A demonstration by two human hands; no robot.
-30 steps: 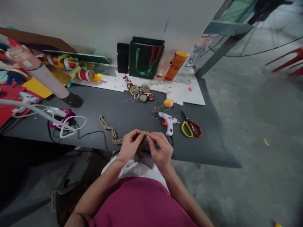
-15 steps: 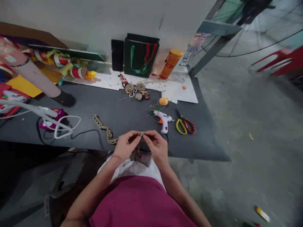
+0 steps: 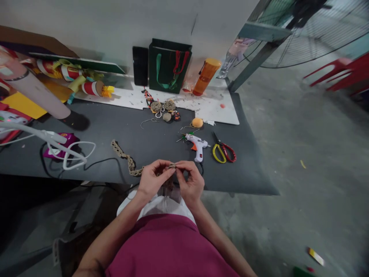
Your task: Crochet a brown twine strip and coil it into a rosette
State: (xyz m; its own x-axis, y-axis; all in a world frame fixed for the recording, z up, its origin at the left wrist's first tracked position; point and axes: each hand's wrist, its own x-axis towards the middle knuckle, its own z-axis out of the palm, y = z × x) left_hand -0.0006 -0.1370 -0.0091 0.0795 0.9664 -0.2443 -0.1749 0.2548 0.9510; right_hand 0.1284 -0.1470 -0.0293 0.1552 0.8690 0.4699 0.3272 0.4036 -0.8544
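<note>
Both my hands meet over the front edge of the dark table. My left hand (image 3: 154, 179) pinches a tan crocheted strip (image 3: 131, 164), whose free length trails leftward on the tabletop. Opposite it, my right hand (image 3: 190, 182) pinches the same strip, which looks gathered or rolled between the fingertips; its exact shape there is too small to make out. Some brownish strands hang below the fingers, partly hidden. Just beyond my right hand lies a white glue gun (image 3: 197, 146) with an orange trigger. Scissors (image 3: 224, 149) with yellow and red handles rest to its right.
Crocheted rosettes (image 3: 163, 106) and a yarn ball (image 3: 197, 122) lie farther back. Behind them stand a green paper bag (image 3: 169, 66), a phone (image 3: 140, 66) and an orange bottle (image 3: 206, 77). At left are a purple device (image 3: 62, 145), a white curved stand (image 3: 43, 134) and cables.
The gathered end of the strip has turned and lies flatter between my fingertips. My right fingers have shifted their pinch slightly. The whole view has drifted a little.
</note>
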